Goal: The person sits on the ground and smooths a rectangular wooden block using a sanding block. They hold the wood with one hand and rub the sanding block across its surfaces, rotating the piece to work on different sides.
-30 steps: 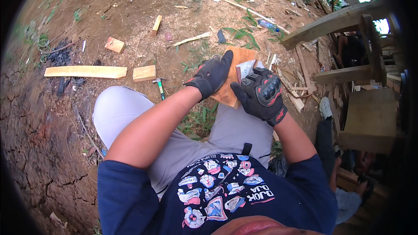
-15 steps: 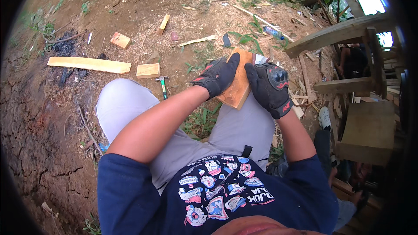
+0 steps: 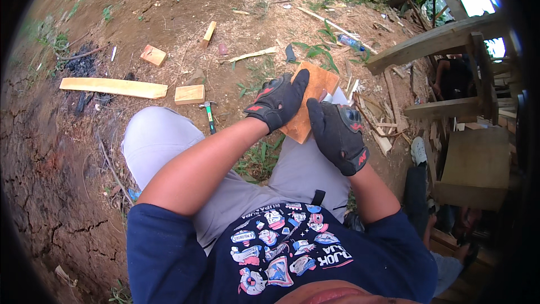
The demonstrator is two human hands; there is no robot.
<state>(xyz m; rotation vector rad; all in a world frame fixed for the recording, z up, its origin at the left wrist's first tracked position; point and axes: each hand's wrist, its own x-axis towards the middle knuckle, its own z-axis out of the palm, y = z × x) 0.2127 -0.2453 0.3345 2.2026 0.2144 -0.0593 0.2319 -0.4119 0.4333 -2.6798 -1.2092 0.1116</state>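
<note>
While the left hand [image 3: 279,99] grips the wooden block [image 3: 316,85], the right hand [image 3: 339,129] seems to be working a folded sheet [image 3: 327,97], probably abrasive paper, over the block's surface. To do this well, the sheet should lie flat under the fingers and travel along the grain with even pressure, easing off near the block's corners so they don't get rounded. A firm hold matters as much, and the left thumb is best placed clear of the stroke, since it rests on the block's upper face. Bracing the block against the leg of the grey trousers [image 3: 309,166] would likely take out wobble; whether it touches that leg is hard to tell.

The block sits tilted between the two hands, its near end pointing back toward the wearer. On its left side the left hand is closed, thumb over the upper face, the other fingers hidden and presumably wrapped beneath. On its right side the right hand is curled, thumb against the block, fingertips out of sight; it appears to pinch the sheet, of which only a small pale-and-reddish edge shows. Well to the left of the block lies a hammer [image 3: 210,117], out of the stroke's way
</note>
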